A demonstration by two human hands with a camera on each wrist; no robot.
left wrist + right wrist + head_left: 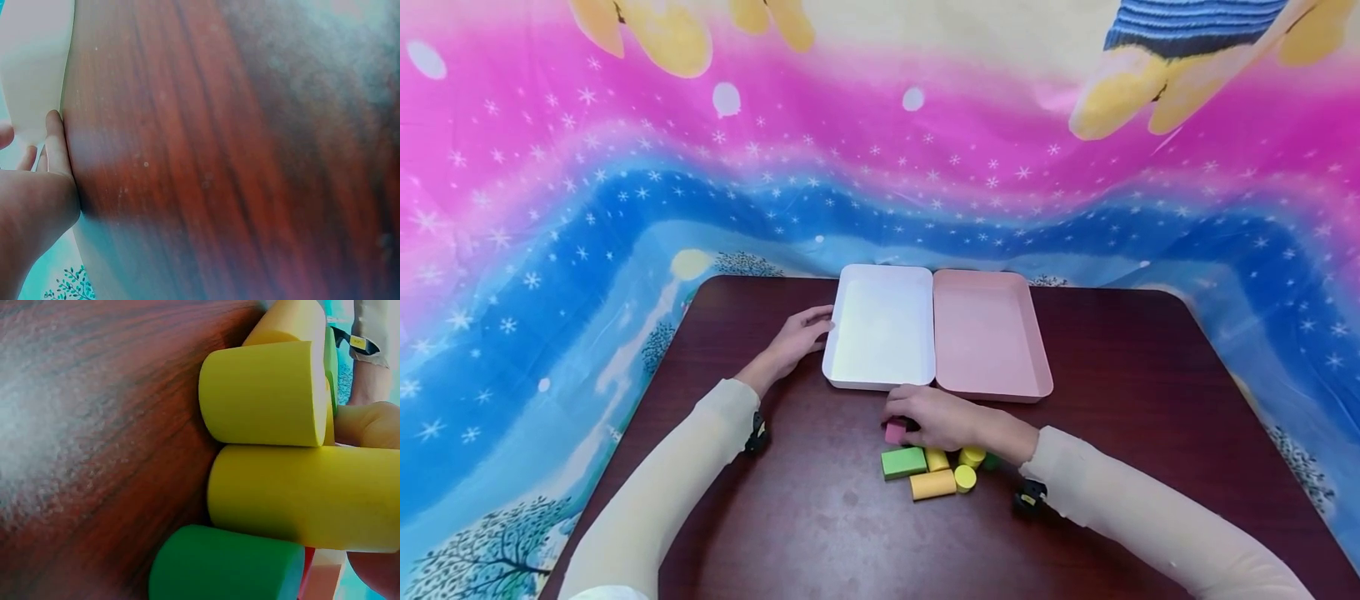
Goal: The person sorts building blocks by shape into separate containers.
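Note:
At the left wall of the white tray (880,333) my left hand (797,337) rests with its fingers extended against the side. The left wrist view has that hand (37,181) at the left edge, its fingertips at the tray's wall (37,81). My right hand (936,417) pinches a small pink block (895,431) between thumb and fingers, just in front of the trays. Close under this hand lie a green rectangular block (903,463), orange-yellow pieces (932,485) and yellow cylinders (966,478). In the right wrist view, yellow cylinders (262,394) partly hide the hand.
A pink tray (992,333) stands right beside the white one on the dark wooden table (775,517). A green cylinder (225,565) is near the right wrist, with a bit of red behind it. Patterned cloth (880,183) hangs behind the table.

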